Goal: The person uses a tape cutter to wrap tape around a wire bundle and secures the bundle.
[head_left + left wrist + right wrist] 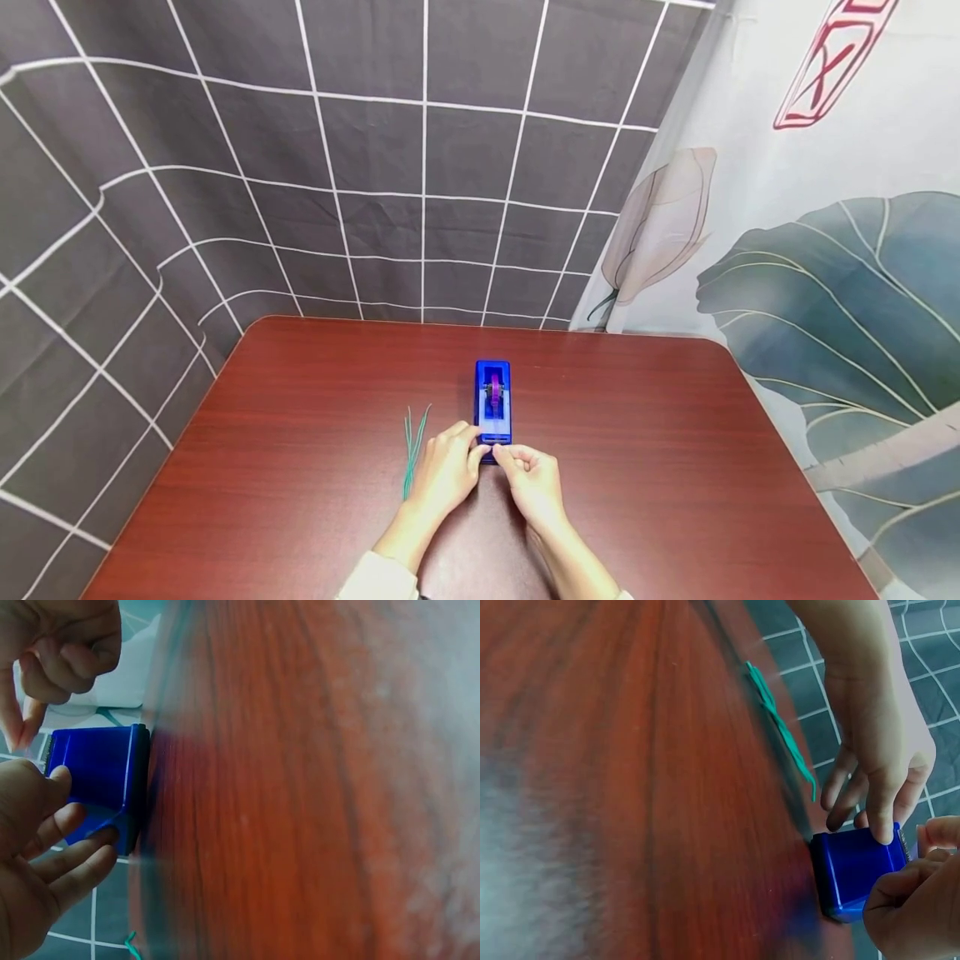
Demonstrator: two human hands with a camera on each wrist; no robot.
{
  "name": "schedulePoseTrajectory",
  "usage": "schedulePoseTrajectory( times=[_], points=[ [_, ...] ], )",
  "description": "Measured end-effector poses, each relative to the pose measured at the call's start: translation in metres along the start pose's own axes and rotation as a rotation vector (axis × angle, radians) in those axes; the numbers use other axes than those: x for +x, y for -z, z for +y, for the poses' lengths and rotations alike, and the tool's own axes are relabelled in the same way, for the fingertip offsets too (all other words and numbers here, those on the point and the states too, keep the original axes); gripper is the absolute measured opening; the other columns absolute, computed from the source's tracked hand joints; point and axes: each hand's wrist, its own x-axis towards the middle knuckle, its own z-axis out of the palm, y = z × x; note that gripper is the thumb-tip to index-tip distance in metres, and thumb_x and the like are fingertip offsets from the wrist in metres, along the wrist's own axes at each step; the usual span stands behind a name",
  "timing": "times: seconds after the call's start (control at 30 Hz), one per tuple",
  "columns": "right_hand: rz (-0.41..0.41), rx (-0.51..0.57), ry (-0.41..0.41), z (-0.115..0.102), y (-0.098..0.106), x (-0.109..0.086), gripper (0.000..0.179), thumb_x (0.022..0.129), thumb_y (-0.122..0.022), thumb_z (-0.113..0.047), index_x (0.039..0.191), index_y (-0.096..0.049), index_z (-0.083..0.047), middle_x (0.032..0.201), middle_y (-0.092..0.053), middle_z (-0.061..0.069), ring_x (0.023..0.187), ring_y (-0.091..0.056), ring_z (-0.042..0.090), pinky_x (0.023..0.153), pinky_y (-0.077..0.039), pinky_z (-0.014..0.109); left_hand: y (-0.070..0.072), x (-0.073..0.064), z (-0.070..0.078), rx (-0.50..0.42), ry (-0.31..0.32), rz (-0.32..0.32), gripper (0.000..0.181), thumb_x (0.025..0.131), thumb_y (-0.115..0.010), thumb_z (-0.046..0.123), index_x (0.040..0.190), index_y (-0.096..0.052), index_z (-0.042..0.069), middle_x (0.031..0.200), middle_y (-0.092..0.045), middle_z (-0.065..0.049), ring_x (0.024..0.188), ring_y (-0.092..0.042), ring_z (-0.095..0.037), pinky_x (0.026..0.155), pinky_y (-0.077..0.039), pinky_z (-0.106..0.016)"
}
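Note:
A blue tape dispenser [505, 417] with a purple-centred roll [493, 390] stands upright on the table, its toothed cutting edge towards me. My left hand [448, 467] holds its left side; in the left wrist view the thumb lies against the blue front [97, 765] and other fingers reach along the side. At the cutting edge my right hand [537, 487] pinches thumb and forefinger together on the clear tape's end, which shows only faintly. The right wrist view has the right hand [922, 907] close beside the dispenser [862, 862], partly covering it.
Several thin green twisted strands [411, 458] lie on the table left of my left hand. The reddish-brown wooden table [675, 450] ends at a grey gridded curtain [375, 167] behind, with a leaf-printed white curtain [795, 167] on the right.

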Motion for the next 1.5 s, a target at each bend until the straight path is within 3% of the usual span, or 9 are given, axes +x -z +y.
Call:
schedulePoseTrajectory(
  times=[0.33, 0.83, 1.0, 1.1, 1.23, 1.33, 1.4, 1.5],
  points=[
    [0.003, 0.027, -0.051, 0.001, 0.003, -0.010, 0.027, 0.092, -0.073, -0.013, 0.095, -0.072, 0.014, 0.055, -0.051, -0.005, 0.050, -0.037, 0.001, 0.047, -0.028, 0.018, 0.001, 0.000, -0.001, 0.048, 0.008, 0.008, 0.017, 0.085, -0.081, 0.018, 0.099, -0.074, 0.010, 0.080, -0.063, 0.005, 0.068, -0.065, -0.018, 0.061, -0.052, -0.035],
    [0.005, 0.003, -0.045, 0.003, 0.006, -0.027, 0.026, 0.091, -0.074, -0.012, 0.101, -0.072, 0.012, 0.056, -0.050, -0.005, 0.050, -0.038, 0.002, 0.048, -0.031, 0.019, -0.002, -0.001, 0.000, 0.089, 0.053, 0.026, 0.022, 0.084, -0.082, 0.026, 0.103, -0.077, 0.015, 0.078, -0.063, 0.008, 0.066, -0.065, -0.016, 0.058, -0.051, -0.035],
    [0.022, -0.001, -0.053, 0.004, 0.006, -0.029, 0.025, 0.090, -0.074, -0.012, 0.101, -0.073, 0.011, 0.056, -0.050, -0.005, 0.051, -0.039, 0.002, 0.049, -0.032, 0.019, 0.007, -0.003, -0.004, 0.096, 0.069, 0.035, 0.030, 0.081, -0.084, 0.027, 0.107, -0.075, 0.014, 0.080, -0.065, 0.006, 0.068, -0.066, -0.018, 0.059, -0.051, -0.037],
    [0.030, -0.008, -0.056, 0.004, 0.005, -0.029, 0.025, 0.090, -0.075, -0.012, 0.099, -0.073, 0.011, 0.055, -0.046, -0.006, 0.050, -0.038, 0.003, 0.049, -0.032, 0.020, 0.019, -0.005, -0.013, 0.106, 0.146, 0.036, 0.032, 0.080, -0.085, 0.029, 0.106, -0.075, 0.014, 0.084, -0.069, 0.003, 0.072, -0.069, -0.022, 0.062, -0.053, -0.040],
    [0.029, -0.011, -0.064, 0.004, 0.005, -0.029, 0.025, 0.090, -0.074, -0.012, 0.099, -0.073, 0.011, 0.054, -0.045, -0.008, 0.050, -0.037, 0.003, 0.050, -0.033, 0.020, 0.037, -0.010, -0.031, 0.151, 0.345, 0.035, 0.025, 0.086, -0.081, 0.029, 0.101, -0.075, 0.011, 0.086, -0.071, -0.003, 0.077, -0.071, -0.032, 0.065, -0.054, -0.047],
    [0.022, -0.007, -0.071, 0.003, 0.006, -0.029, 0.025, 0.090, -0.074, -0.012, 0.099, -0.072, 0.011, 0.053, -0.045, -0.007, 0.050, -0.037, 0.003, 0.051, -0.034, 0.021, 0.046, -0.016, -0.043, 0.185, 0.469, -0.004, 0.022, 0.089, -0.078, 0.027, 0.097, -0.075, 0.007, 0.084, -0.069, -0.007, 0.078, -0.070, -0.038, 0.065, -0.054, -0.051],
    [0.020, -0.004, -0.073, 0.002, 0.006, -0.029, 0.025, 0.091, -0.074, -0.012, 0.099, -0.072, 0.011, 0.053, -0.045, -0.007, 0.049, -0.037, 0.003, 0.051, -0.034, 0.021, 0.049, -0.021, -0.047, 0.197, 0.506, -0.041, 0.024, 0.088, -0.078, 0.029, 0.094, -0.074, 0.005, 0.083, -0.068, -0.008, 0.078, -0.069, -0.039, 0.064, -0.054, -0.051],
    [0.019, 0.004, -0.079, 0.002, 0.006, -0.029, 0.025, 0.091, -0.074, -0.012, 0.099, -0.072, 0.011, 0.053, -0.045, -0.008, 0.049, -0.037, 0.004, 0.051, -0.034, 0.021, 0.051, -0.025, -0.050, 0.220, 0.509, -0.088, 0.031, 0.083, -0.082, 0.036, 0.088, -0.072, 0.007, 0.079, -0.066, -0.007, 0.076, -0.068, -0.038, 0.062, -0.053, -0.049]
  ],
)
